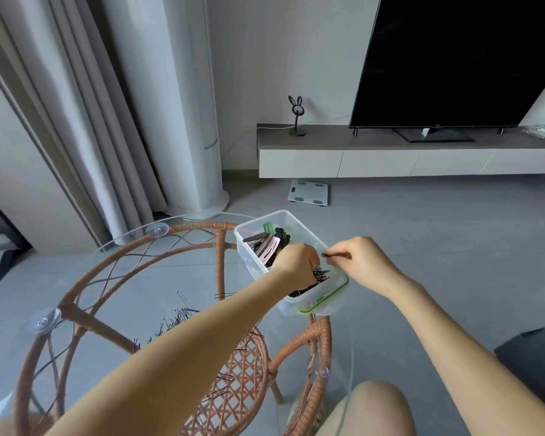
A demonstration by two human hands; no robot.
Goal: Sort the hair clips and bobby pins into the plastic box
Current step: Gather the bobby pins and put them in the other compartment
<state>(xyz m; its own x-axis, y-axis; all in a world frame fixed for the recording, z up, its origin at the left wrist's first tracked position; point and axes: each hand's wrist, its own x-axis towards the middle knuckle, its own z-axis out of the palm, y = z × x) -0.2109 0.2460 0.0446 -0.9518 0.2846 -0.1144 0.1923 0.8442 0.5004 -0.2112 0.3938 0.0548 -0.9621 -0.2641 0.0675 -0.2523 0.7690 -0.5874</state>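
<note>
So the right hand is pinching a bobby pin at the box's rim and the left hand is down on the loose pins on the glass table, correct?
Not quite. The head view shows the left hand inside the plastic box, not on the table's loose pins. The right hand does pinch a bobby pin at the rim.

The left forearm (170, 357) and the right forearm (453, 335) were bare, slender and smooth, uncovered from the wrists down to the lower edge of the view. The left hand (296, 259) and the right hand (359, 262) were bare as well; the fingernails were too small to make out. A rounded bare knee (375, 407) showed at the bottom.
</note>
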